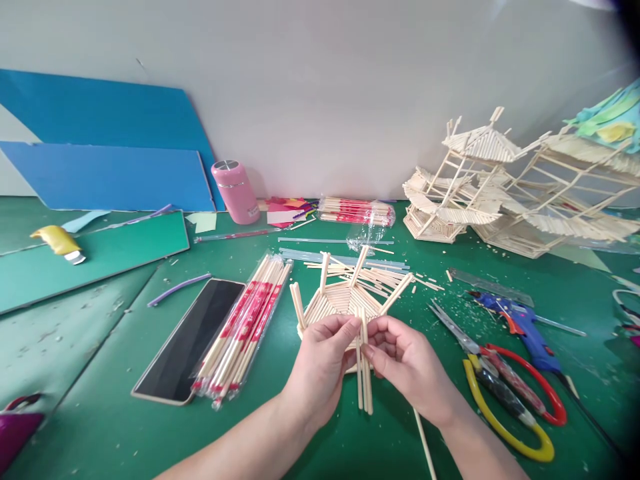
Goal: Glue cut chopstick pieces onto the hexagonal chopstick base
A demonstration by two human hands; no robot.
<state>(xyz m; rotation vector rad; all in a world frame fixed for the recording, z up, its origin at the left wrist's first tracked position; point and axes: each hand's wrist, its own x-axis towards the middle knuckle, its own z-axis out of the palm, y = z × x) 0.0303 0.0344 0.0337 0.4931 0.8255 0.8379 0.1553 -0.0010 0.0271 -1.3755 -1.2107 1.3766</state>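
Note:
Several short wooden sticks [365,387] stand side by side between my two hands. My left hand [327,350] is closed, pinching them between thumb and fingers. From the other side, my right hand [400,360] grips the same sticks, its thumb pressed on their front. Just behind my hands is a many-sided stick base [325,303] with short upright posts at its corners; its near part is hidden by my hands. One long single stick [424,443] lies beneath my right wrist.
Left are wrapped chopstick packs [245,320] and a phone [193,340]. Right lie scissors [500,380], pliers [520,427] and a blue glue gun [525,327]. Loose sticks [375,277], a pink flask [236,192] and stick pagoda models [480,180] stand farther back.

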